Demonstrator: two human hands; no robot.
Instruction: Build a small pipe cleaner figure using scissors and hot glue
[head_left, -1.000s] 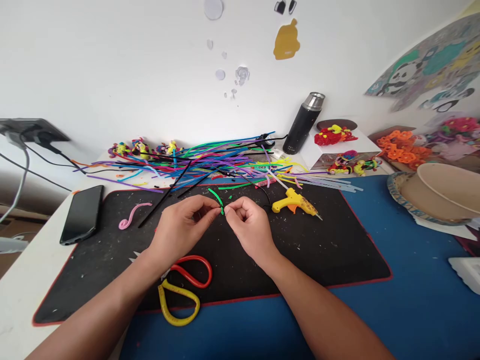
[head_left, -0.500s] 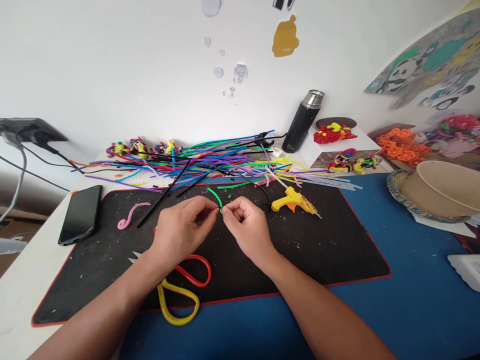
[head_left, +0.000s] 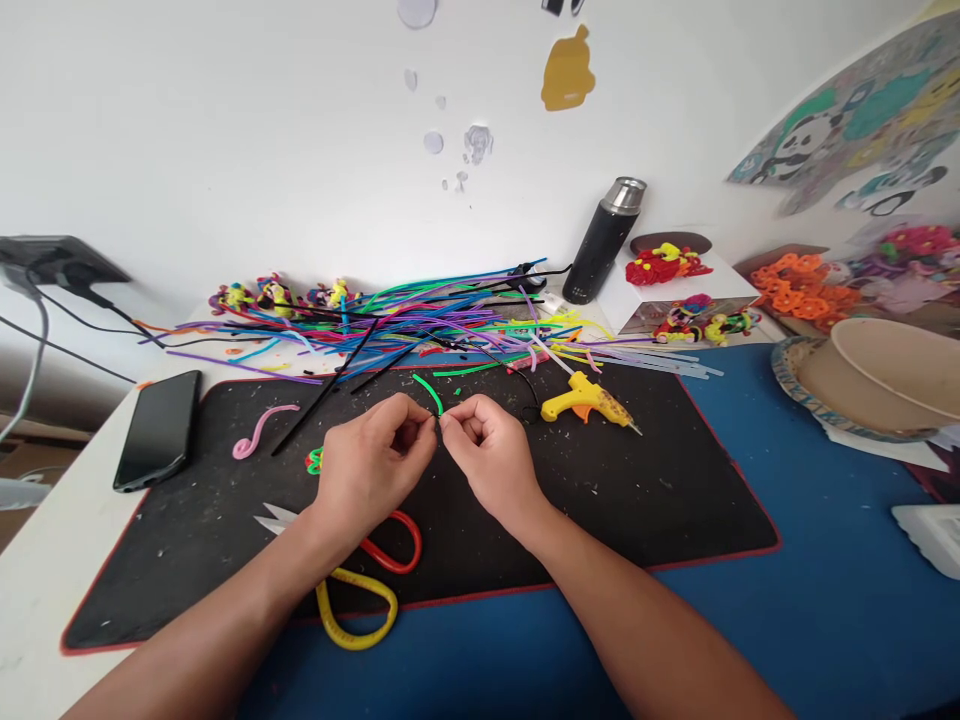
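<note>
My left hand (head_left: pixel 369 450) and my right hand (head_left: pixel 491 455) meet above the black mat, both closed in a pinch. Between the fingertips is a short green pipe cleaner (head_left: pixel 429 392), its free end sticking up and away toward the back left. A small dark bit shows at the pinch point; the fingers hide most of it. Beside the left hand lies a small curled green and red piece (head_left: pixel 314 460), partly covered. Under the left wrist rest scissors (head_left: pixel 417 545) with one red and one yellow handle, blades pointing left.
Loose pipe cleaners (head_left: pixel 450 325) are heaped along the wall. A yellow glue gun (head_left: pixel 585 398) lies right, a pink curled pipe cleaner (head_left: pixel 262 430) and phone (head_left: pixel 159 430) left. A black flask (head_left: pixel 604 240), small figures (head_left: pixel 682 322) and a bowl (head_left: pixel 802 400) stand farther back.
My left hand has shifted slightly, so more of the green and red piece beside it now shows. Both hands keep pinching the green pipe cleaner.
</note>
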